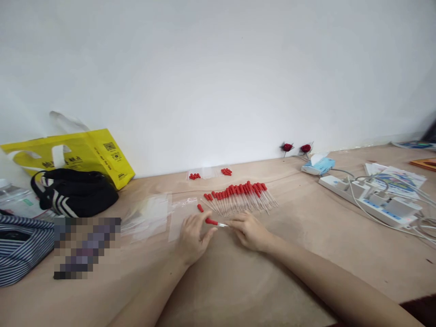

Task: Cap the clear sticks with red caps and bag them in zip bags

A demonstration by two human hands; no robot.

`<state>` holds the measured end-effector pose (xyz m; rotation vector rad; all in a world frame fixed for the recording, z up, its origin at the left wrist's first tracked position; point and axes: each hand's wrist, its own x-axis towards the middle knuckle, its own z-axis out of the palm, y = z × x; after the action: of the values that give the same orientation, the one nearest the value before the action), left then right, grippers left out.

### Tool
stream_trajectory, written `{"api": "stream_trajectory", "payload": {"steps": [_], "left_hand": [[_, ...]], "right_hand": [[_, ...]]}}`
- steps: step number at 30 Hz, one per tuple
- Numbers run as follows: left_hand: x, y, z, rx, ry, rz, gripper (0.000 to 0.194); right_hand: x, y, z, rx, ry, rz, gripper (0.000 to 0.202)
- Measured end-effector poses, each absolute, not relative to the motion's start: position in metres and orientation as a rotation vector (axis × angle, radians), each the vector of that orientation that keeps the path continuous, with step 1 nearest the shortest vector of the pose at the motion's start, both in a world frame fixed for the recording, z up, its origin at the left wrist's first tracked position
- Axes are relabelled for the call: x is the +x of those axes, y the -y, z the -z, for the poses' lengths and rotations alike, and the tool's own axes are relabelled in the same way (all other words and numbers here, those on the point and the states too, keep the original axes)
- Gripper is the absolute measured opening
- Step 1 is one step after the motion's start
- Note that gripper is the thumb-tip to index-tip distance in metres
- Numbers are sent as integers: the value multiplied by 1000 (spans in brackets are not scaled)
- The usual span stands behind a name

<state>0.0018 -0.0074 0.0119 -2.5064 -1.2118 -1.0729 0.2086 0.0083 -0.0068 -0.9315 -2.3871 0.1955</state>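
Observation:
A glass dropper with a red rubber bulb (211, 221) lies between my two hands, just above the table. My right hand (249, 230) pinches its clear glass tube, most of which the fingers hide. Around the bulb end, my left hand (195, 236) has its thumb and forefinger spread apart; whether a fingertip touches the bulb I cannot tell. One loose red bulb (200, 208) rests just beyond the left fingers. Past my hands, a row of several red-capped droppers (238, 196) lies side by side, glass ends toward me.
Clear zip bags (182, 217) lie left of the row. Two small groups of red bulbs (195, 176) sit near the wall. At left are a yellow bag (97, 152), a black pouch (81, 193) and striped cloth (25, 247). A power strip (371, 202) with cables and tissues (320, 165) stand right.

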Motion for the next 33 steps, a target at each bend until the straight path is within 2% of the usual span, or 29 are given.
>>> {"api": "stream_trajectory", "payload": {"steps": [2,4,9,17,26,33], "left_hand": [[-3,5,-10,-2344,1374,1189,41],[-8,1,-7,-2236,1501,1188,47],[-22,-8,10,-2181,1779,830,49],[-22,-8,19,-2256,2080,408,64],[-19,-6,15,-2309,2085,298,60],[-16,2,13,-2315,2056,230,58]], "right_hand": [[203,-17,11,-1044,2211,-311,30],[193,-27,12,-1209,2022,-386,29],[165,-44,6,-1588,1763,-188,25],[148,-63,4,-1816,1797,32,22],[131,-57,-2,-1604,1990,33,24],[94,-61,-1,-1604,1976,-9,31]]}}
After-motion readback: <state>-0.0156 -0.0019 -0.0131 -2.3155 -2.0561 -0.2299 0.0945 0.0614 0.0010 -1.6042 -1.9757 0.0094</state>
